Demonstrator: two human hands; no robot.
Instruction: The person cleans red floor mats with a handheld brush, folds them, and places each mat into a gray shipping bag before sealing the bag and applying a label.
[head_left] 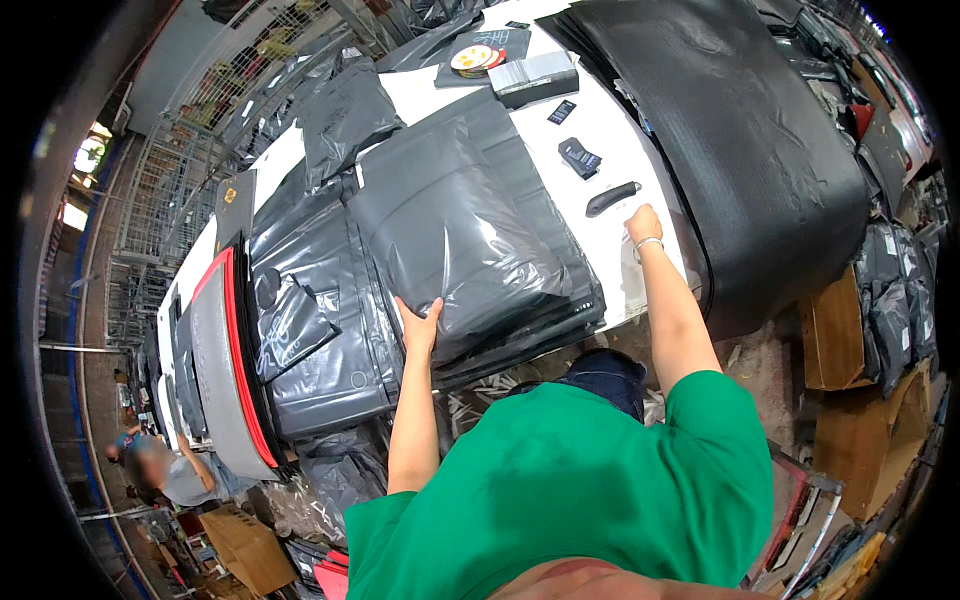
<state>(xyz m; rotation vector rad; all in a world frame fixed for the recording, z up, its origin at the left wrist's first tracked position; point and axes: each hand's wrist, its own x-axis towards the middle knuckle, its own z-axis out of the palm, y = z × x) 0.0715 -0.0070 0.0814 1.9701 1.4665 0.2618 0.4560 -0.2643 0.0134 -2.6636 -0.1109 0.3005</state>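
Presently: left hand [420,322], thumb and fingers spread wide, at the near edge of 1 grey plastic bag [455,225] lying between the hands; right hand [643,225] curled, contents unclear, just beside 1 black cutter [612,199]. Open room: white tabletop [610,245], left of right hand; 1 black mat [745,150] borders its right.

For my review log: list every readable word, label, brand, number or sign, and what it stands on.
Lettering is described here, not copied.
Far black packet: large pale script.
Black packet at picture left: pale script.
Small black card: pale print, too small to read.
Black tags: pale print, too small to read.
Round label: no wording I can make out.
Wrapped dark pack at the left hand: no readable text.
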